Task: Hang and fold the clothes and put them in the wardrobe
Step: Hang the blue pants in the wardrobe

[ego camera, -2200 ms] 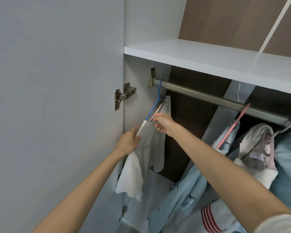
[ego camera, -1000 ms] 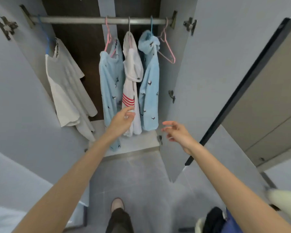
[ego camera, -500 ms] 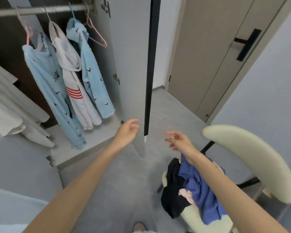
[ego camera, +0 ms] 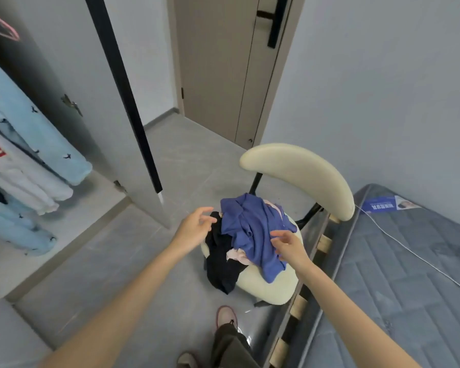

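A cream chair [ego camera: 266,286] on the grey floor [ego camera: 112,261] carries a heap of clothes.

On its seat a blue garment [ego camera: 250,229] lies crumpled on top. A black garment [ego camera: 221,264] sits under it and spills over the seat's near left edge. A pale pink piece [ego camera: 237,254], possibly another garment, shows between them. Just right of the chair a grey quilted mattress [ego camera: 409,288] lies on a slatted frame. A thin white cable [ego camera: 409,251] and a blue label [ego camera: 380,206] lie on its far end.

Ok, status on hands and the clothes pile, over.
Left hand open, right hand open, holding nothing. Blue garment lies over black garment on chair. Nothing blocking.
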Demonstrator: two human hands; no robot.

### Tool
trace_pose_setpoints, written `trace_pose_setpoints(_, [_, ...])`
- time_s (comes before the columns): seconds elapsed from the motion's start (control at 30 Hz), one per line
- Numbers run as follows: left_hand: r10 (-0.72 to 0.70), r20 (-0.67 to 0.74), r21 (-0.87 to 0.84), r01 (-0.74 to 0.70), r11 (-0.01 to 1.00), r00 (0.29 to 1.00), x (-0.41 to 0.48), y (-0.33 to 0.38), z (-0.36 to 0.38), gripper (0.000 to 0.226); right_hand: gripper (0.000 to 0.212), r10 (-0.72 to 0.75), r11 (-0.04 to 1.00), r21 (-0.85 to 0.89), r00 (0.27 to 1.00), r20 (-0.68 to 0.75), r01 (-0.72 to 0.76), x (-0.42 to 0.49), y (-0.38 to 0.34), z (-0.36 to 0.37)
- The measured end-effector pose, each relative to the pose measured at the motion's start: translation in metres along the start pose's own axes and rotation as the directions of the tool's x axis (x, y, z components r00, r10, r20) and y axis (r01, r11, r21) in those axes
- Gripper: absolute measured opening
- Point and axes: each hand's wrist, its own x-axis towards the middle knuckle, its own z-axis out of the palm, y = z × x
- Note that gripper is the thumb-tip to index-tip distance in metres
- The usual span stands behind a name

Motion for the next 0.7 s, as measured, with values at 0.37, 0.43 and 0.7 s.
trace_pose_setpoints(0.37, [-0.079, 0.08, 0.053, 0.075, 0.996, 0.994, 0.069, -0.007, 0.092, 0.032, 0.023, 0.222, 0.975, -0.029, 0.975, -0.007, -0.222, 0.095, 0.07, -0.044])
trace_pose_setpoints(0.43, [-0.092, 0.064, 0.037, 0.089, 0.995, 0.994, 0.088, -0.009, 0.109, 0.031, 0.03, 0.246, 0.967, -0.079, 0.969, 0.018, -0.244, 0.123, 0.079, -0.048])
trace_pose_setpoints(0.7, [-0.097, 0.034, 0.018, 0.096, 0.995, 0.995, 0.149, -0.036, 0.154, 0.029, 0.013, 0.365, 0.923, -0.124, 0.931, -0.011, -0.364, 0.22, 0.115, -0.034])
